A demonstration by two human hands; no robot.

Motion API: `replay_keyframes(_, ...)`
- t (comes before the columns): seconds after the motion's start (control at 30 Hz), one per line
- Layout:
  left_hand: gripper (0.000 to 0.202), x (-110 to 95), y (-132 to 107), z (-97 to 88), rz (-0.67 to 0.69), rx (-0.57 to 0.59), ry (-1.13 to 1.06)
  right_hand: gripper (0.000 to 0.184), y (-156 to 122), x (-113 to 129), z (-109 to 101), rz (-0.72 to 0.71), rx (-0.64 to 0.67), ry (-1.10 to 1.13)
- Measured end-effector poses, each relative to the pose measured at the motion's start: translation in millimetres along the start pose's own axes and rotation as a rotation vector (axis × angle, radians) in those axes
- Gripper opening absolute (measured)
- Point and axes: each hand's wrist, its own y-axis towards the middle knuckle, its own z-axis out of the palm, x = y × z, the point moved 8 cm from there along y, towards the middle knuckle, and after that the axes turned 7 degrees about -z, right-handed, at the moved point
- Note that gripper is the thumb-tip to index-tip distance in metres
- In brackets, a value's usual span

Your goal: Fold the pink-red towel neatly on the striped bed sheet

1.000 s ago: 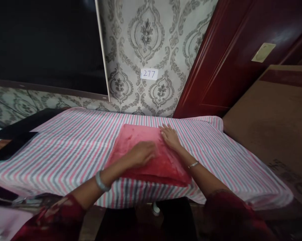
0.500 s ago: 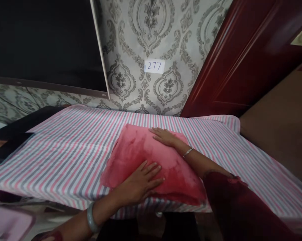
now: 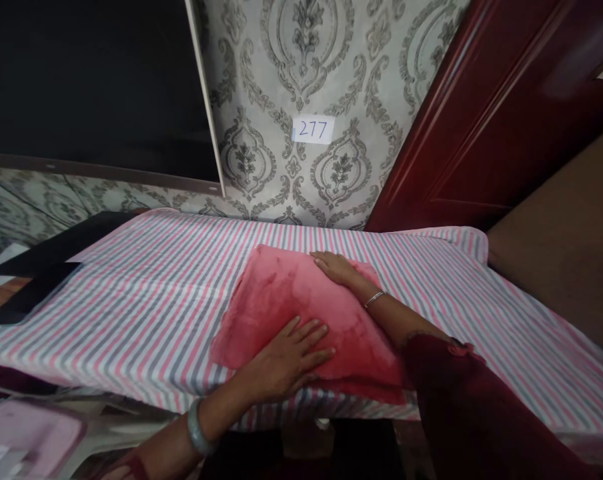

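Note:
A folded pink-red fleece cloth [image 3: 291, 300] lies on a table covered by a pink, grey and white striped sheet [image 3: 146, 287]. My left hand [image 3: 286, 357] rests flat on the cloth's near edge, fingers spread and pointing right. My right hand [image 3: 336, 268] lies flat on the cloth's far right corner, fingers stretched toward the left. Neither hand holds anything. A pale bangle circles my left wrist and a thin one my right.
Patterned grey wallpaper with a small "277" label [image 3: 312, 129] stands behind the table. A dark screen [image 3: 91, 87] fills the upper left. A dark red door [image 3: 486, 113] is at the right. A black flat object [image 3: 46, 260] lies at the table's left end.
My left hand slid from the cloth's middle to its near edge and spread flat. My right hand shifted a little left along the far edge. The view tilted slightly.

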Motion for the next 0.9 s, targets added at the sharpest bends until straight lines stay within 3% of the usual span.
replay_keyframes(0.13,0.059,-8,-3,-22.5,0.029,-0.030,-0.040,0.052,-11,30,-17,-0.007,-0.043,-0.050)
replay_keyframes(0.23,0.052,-3,-18,-40.9,-0.049,-0.116,0.033,0.053,-26,88,-21,-0.249,-0.043,-0.088)
replay_keyframes(0.37,0.048,16,-54,-42.8,-0.237,-0.240,0.194,0.051,-46,165,3,-0.607,0.060,-0.055)
replay_keyframes(0.47,0.060,22,-74,-28.3,-0.289,-0.274,0.300,0.051,-40,190,24,-0.732,0.114,-0.044)
replay_keyframes(0.63,0.071,28,-83,-10.1,-0.323,-0.320,0.364,0.057,15,179,34,-0.732,0.095,-0.113)
replay_keyframes(0.77,0.070,31,-83,-7.8,-0.284,-0.381,0.354,0.061,67,145,35,-0.524,0.126,-0.035)
replay_keyframes(0.9,0.069,32,-84,-10.7,-0.277,-0.427,0.293,0.066,95,118,45,-0.359,0.156,0.101)
